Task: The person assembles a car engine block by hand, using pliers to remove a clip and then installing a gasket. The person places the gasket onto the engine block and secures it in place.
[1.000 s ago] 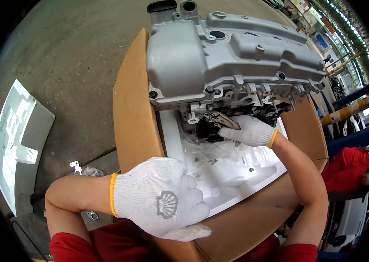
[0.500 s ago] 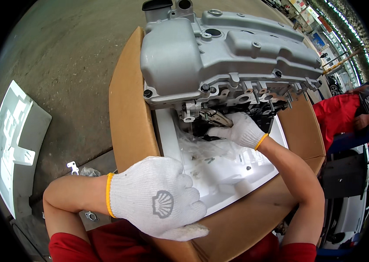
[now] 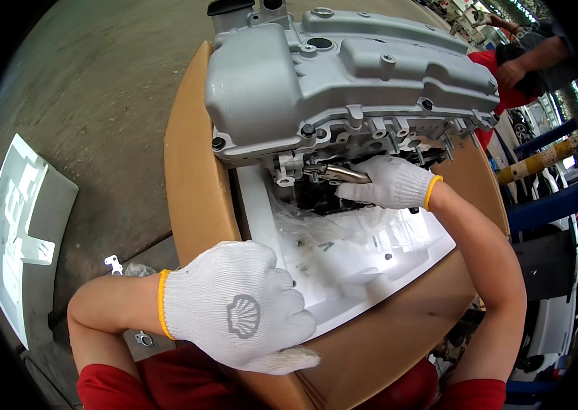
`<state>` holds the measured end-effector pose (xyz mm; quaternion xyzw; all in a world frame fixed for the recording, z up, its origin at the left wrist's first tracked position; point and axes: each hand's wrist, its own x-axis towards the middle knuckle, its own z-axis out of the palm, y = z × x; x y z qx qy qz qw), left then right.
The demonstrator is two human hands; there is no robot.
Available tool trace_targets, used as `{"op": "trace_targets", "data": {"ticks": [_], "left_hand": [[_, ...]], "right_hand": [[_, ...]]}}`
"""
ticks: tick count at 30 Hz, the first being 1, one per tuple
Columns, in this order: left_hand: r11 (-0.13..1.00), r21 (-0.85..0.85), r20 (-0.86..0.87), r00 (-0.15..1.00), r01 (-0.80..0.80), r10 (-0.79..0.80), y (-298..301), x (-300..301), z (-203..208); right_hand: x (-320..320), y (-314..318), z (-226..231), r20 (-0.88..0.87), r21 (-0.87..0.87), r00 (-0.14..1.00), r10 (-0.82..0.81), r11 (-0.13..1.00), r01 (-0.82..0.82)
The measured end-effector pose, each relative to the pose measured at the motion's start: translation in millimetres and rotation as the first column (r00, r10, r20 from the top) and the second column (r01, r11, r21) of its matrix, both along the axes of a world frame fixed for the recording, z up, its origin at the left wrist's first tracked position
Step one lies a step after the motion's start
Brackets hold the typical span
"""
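Observation:
A grey engine (image 3: 371,75) stands in an opened cardboard box (image 3: 196,157) over a white tray-like liner (image 3: 364,294). Below the engine's cover, my gloved right hand (image 3: 398,181) reaches in at its near side. Between thumb and fingers it holds the end of a shiny metal hand tool (image 3: 343,173); the tool's far end lies among engine parts and its exact kind is unclear. At the box's near left corner lies my gloved left hand (image 3: 241,307), back up, its fingers curled over the rim and partly hidden, its thumb stretched along the cardboard.
Crumpled clear plastic (image 3: 323,225) lies on the liner. On the floor at left stands a white angular panel (image 3: 36,239). Small metal brackets (image 3: 114,263) lie beside the box. At right are a yellow pole (image 3: 548,156), blue metal arms (image 3: 555,205) and a person (image 3: 535,65).
My right hand and the metal tool have shifted slightly up and right relative to the engine. My left hand stays at the box corner. The view has turned, and the person at right appears higher.

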<state>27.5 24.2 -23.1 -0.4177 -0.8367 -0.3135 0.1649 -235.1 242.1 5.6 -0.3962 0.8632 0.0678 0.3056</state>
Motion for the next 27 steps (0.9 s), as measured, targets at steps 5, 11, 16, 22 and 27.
{"op": "trace_targets", "data": {"ticks": [5,11,16,22,27], "left_hand": [[0.999,-0.044,0.028,1.000,0.014,-0.013,0,1,3],[0.995,-0.100,0.024,1.000,0.012,-0.010,0,-2,9],[0.998,-0.063,0.032,0.999,0.008,-0.006,-1,0,4],[0.998,-0.067,0.022,1.000,0.003,-0.002,-1,1,6],[1.000,0.002,0.017,1.000,-0.006,0.006,2,0,-1]], "right_hand": [[6,6,-36,-0.097,-0.111,0.994,-0.039,0.993,0.028],[11,24,-87,0.348,-0.357,0.900,-0.263,0.850,0.386],[5,11,-40,0.324,-0.168,0.928,-0.182,0.955,0.246],[3,-5,2,-0.038,0.018,0.999,0.011,1.000,-0.010],[14,-6,-12,-0.154,-0.025,0.988,-0.005,1.000,0.001]]}}
